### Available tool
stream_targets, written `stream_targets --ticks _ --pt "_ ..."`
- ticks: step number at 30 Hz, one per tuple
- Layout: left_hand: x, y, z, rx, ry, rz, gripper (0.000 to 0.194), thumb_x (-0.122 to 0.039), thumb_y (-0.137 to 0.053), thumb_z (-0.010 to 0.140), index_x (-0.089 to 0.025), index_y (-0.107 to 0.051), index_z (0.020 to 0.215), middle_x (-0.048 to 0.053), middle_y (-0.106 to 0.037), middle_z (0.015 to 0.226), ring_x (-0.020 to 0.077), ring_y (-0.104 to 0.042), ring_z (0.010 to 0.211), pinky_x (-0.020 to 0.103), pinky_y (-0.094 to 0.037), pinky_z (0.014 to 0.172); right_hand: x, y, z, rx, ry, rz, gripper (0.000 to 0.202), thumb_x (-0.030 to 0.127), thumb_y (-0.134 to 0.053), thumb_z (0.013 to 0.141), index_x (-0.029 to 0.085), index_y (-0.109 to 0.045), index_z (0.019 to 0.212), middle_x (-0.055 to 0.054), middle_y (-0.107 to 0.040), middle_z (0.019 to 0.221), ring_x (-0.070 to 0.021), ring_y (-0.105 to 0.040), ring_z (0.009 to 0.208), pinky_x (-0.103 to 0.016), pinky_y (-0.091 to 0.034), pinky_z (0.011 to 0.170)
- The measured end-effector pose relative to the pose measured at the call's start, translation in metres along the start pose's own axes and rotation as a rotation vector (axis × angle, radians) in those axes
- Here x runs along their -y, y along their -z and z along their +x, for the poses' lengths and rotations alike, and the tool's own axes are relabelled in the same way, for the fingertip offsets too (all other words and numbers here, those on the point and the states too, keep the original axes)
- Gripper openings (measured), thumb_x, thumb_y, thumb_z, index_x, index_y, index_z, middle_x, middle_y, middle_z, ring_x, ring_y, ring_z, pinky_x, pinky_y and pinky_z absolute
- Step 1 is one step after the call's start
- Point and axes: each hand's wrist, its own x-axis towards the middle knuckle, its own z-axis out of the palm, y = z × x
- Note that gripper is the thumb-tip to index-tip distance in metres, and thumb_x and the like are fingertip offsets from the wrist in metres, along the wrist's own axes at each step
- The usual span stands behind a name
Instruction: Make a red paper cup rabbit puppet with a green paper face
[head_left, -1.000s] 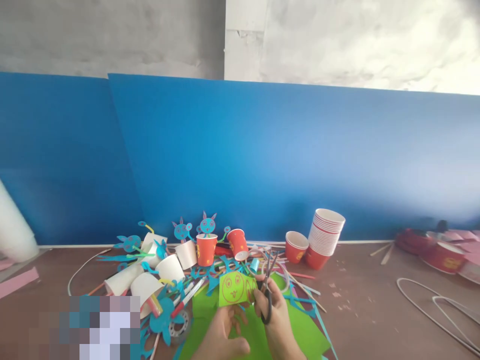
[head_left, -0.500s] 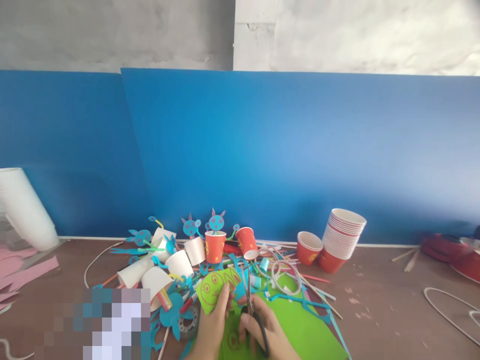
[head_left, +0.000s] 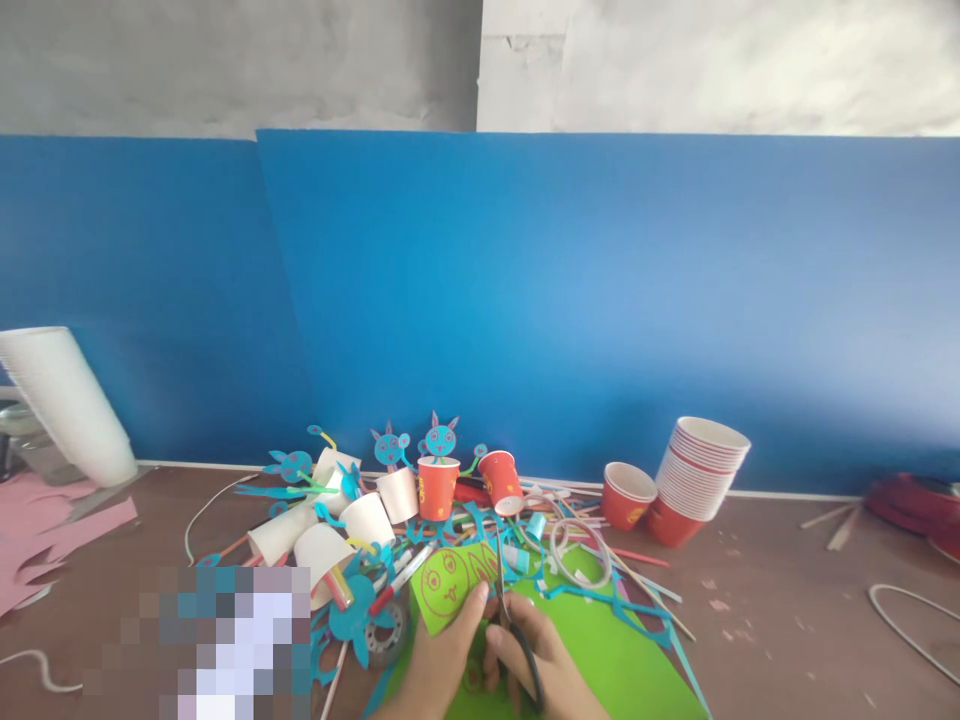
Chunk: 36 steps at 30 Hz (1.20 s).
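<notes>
Left fingers (head_left: pixel 475 604) against green face drawing (head_left: pixel 448 582)

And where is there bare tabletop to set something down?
Right of the green sheet, short of the white cord, brown tabletop with small scraps; a smaller patch between the pink paper and a thin wire. Crowded: cups and blue cutouts ahead of the scissors.

Bare left hand (head_left: pixel 448 645) just past six o'clock, thumb (head_left: pixel 474 608) rounded at the tip, bare left wrist (head_left: pixel 416 690) toward seven, bare right hand (head_left: pixel 544 650) between five and six, slender fingers (head_left: pixel 527 613), nails too small to make out
</notes>
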Motion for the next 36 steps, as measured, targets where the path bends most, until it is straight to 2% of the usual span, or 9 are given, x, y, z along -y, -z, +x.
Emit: stream_targets --ticks 5,10,13,17,22,25,29,32,36 --pt "-0.002 -0.001 -0.002 -0.017 -0.014 -0.023 0.034 -0.041 -0.074 0.062 -0.015 -0.071 0.085 0.011 -0.076 0.092 0.0292 -0.069 0.094 0.034 -0.056 0.082 0.003 -0.001 0.000 0.007 0.010 0.003 0.051 0.062 -0.062 0.073 0.016 -0.053 0.091 0.002 -0.058 0.056 -0.0082 -0.048 0.043 -0.016 -0.027 0.035" --pt "0.013 -0.002 0.005 -0.040 -0.029 -0.022 0.039 -0.046 -0.074 0.061 -0.015 -0.070 0.083 0.013 -0.076 0.088 0.0314 -0.069 0.091 0.039 -0.055 0.085 0.003 -0.001 -0.001 0.009 0.016 -0.001 0.048 0.062 -0.062 0.073 0.017 -0.052 0.087 0.002 -0.058 0.056 -0.0089 -0.051 0.045 -0.015 -0.030 0.036" --pt "0.022 -0.001 0.009 -0.071 -0.095 -0.035 0.043 -0.050 -0.076 0.058 -0.015 -0.070 0.083 0.014 -0.076 0.088 0.0321 -0.070 0.090 0.043 -0.052 0.090 0.003 0.000 -0.001 0.011 0.024 0.010 0.048 0.061 -0.062 0.073 0.017 -0.052 0.089 0.002 -0.059 0.056 -0.0090 -0.051 0.045 -0.015 -0.029 0.035" --pt "0.023 0.001 0.009 -0.033 -0.170 -0.074 0.042 -0.052 -0.076 0.055 -0.017 -0.072 0.078 0.012 -0.076 0.083 0.0320 -0.071 0.085 0.044 -0.052 0.092 0.003 0.000 -0.001 0.015 0.029 0.026 0.050 0.061 -0.062 0.073 0.016 -0.052 0.091 0.001 -0.060 0.057 -0.0101 -0.053 0.046 -0.015 -0.029 0.035" --pt "0.009 -0.003 0.000 0.020 -0.019 -0.162 0.044 -0.052 -0.074 0.060 -0.014 -0.072 0.083 0.013 -0.076 0.087 0.0313 -0.072 0.080 0.041 -0.059 0.078 0.001 0.000 0.000 0.003 0.050 0.030 0.051 0.061 -0.061 0.074 0.015 -0.052 0.094 0.001 -0.058 0.057 -0.0115 -0.056 0.048 -0.015 -0.030 0.035" --pt "0.004 -0.005 -0.002 0.029 0.016 -0.183 0.045 -0.052 -0.073 0.061 -0.013 -0.072 0.084 0.014 -0.076 0.086 0.0313 -0.072 0.080 0.039 -0.059 0.072 -0.002 0.001 0.001 -0.009 0.059 0.033 0.049 0.061 -0.062 0.074 0.016 -0.051 0.092 0.002 -0.057 0.058 -0.0120 -0.057 0.050 -0.015 -0.032 0.035" --pt "0.006 -0.002 0.002 -0.004 0.041 -0.122 0.042 -0.051 -0.074 0.059 -0.015 -0.073 0.080 0.013 -0.076 0.081 0.0308 -0.072 0.079 0.036 -0.059 0.066 -0.004 0.001 0.001 -0.023 0.039 0.024 0.049 0.061 -0.061 0.075 0.016 -0.052 0.091 0.003 -0.056 0.056 -0.0104 -0.053 0.046 -0.015 -0.031 0.034" --pt "0.010 0.006 0.004 0.042 0.101 -0.046 0.036 -0.045 -0.077 0.057 -0.018 -0.074 0.080 0.010 -0.076 0.078 0.0296 -0.071 0.076 0.034 -0.058 0.063 0.000 0.000 -0.001 -0.021 0.017 0.000 0.049 0.062 -0.061 0.074 0.017 -0.052 0.088 0.003 -0.056 0.054 -0.0088 -0.050 0.042 -0.015 -0.029 0.034" --pt "0.015 0.015 0.004 0.104 0.128 0.015 0.032 -0.042 -0.076 0.059 -0.022 -0.075 0.084 0.008 -0.076 0.091 0.0289 -0.070 0.086 0.031 -0.056 0.069 0.004 -0.001 -0.003 -0.004 0.005 -0.024 0.048 0.062 -0.061 0.073 0.017 -0.050 0.086 0.003 -0.057 0.054 -0.0076 -0.047 0.041 -0.015 -0.029 0.035"
